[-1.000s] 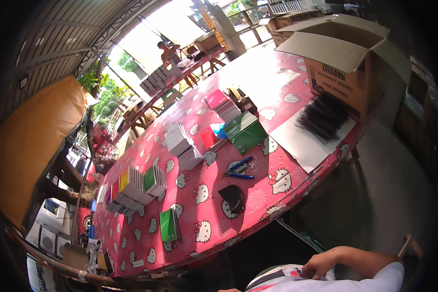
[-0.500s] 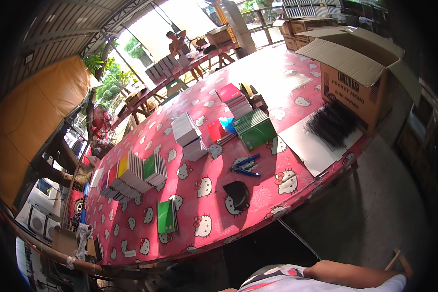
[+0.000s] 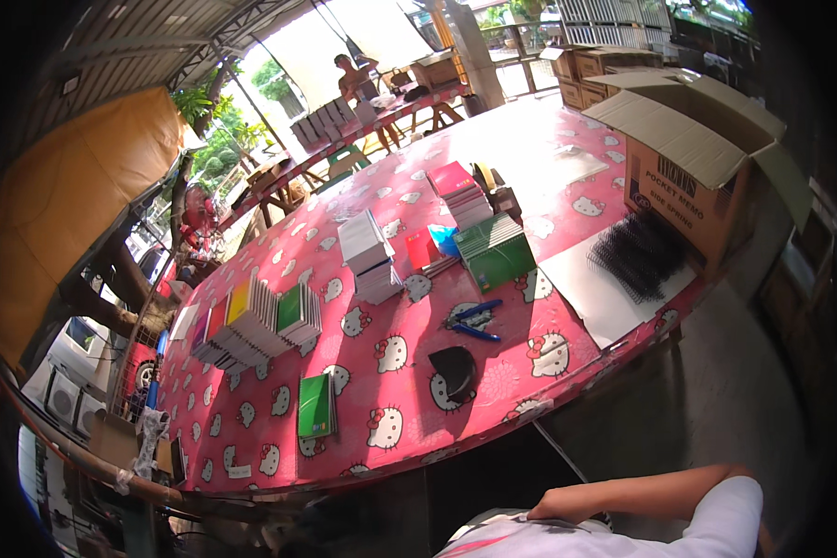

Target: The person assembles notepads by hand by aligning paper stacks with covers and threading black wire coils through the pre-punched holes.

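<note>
My right forearm crosses the lower right, and my right hand (image 3: 556, 505) rests against the front of my light shirt (image 3: 521, 535). Its fingers are hidden, so what they do does not show. My left hand is out of the picture. On the table ahead lie a dark curved pad-like object (image 3: 454, 372) and blue-handled pliers (image 3: 474, 321). A small stack of green notebooks (image 3: 315, 406) sits near the front edge. Further back stand larger notebook stacks: green (image 3: 498, 256), pink-topped (image 3: 454, 179), white (image 3: 365, 242) and yellow-topped (image 3: 251, 302).
Black spiral coils (image 3: 644, 249) lie on a white sheet (image 3: 586, 302) at the table's right, beside an open carton (image 3: 684, 200). A pink patterned cloth (image 3: 391, 465) covers the table. At a far table a person (image 3: 355, 84) stands among stacks.
My right forearm has risen a little, and the hand has come into view at my shirt. The view has shifted slightly; the things on the table stay where they were.
</note>
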A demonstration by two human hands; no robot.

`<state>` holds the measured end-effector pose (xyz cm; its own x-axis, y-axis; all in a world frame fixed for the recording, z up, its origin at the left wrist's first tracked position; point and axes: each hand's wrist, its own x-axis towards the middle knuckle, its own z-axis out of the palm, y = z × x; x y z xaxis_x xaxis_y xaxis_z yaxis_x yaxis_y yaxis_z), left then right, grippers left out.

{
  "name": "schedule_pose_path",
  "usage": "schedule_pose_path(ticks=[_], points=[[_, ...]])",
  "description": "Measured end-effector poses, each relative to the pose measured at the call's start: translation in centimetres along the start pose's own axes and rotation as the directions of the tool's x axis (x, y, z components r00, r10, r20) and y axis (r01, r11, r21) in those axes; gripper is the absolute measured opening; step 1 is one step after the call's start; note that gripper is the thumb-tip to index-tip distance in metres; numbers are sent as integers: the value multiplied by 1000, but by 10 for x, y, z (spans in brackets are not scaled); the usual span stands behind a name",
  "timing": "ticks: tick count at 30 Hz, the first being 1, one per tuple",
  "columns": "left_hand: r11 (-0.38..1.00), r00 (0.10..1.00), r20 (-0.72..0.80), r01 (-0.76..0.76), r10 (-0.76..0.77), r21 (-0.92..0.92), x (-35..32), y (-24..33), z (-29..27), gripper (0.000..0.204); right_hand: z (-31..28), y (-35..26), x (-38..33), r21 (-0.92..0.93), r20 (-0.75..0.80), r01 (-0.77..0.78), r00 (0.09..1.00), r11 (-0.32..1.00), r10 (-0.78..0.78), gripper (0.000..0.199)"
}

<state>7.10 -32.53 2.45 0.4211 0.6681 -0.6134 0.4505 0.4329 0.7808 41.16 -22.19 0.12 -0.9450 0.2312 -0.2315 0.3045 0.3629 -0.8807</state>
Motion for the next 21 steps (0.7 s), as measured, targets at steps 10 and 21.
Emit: schedule_pose_path(ticks=[10, 21], points=[[996, 994, 65, 88, -89, 8, -5, 6, -10, 30, 50, -10, -88, 166, 138, -537, 843, 827, 520, 29], [988, 972, 178, 149, -156, 48, -11, 2, -21, 33, 47, -39, -89, 55, -279, -470, 840, 881, 466, 13]])
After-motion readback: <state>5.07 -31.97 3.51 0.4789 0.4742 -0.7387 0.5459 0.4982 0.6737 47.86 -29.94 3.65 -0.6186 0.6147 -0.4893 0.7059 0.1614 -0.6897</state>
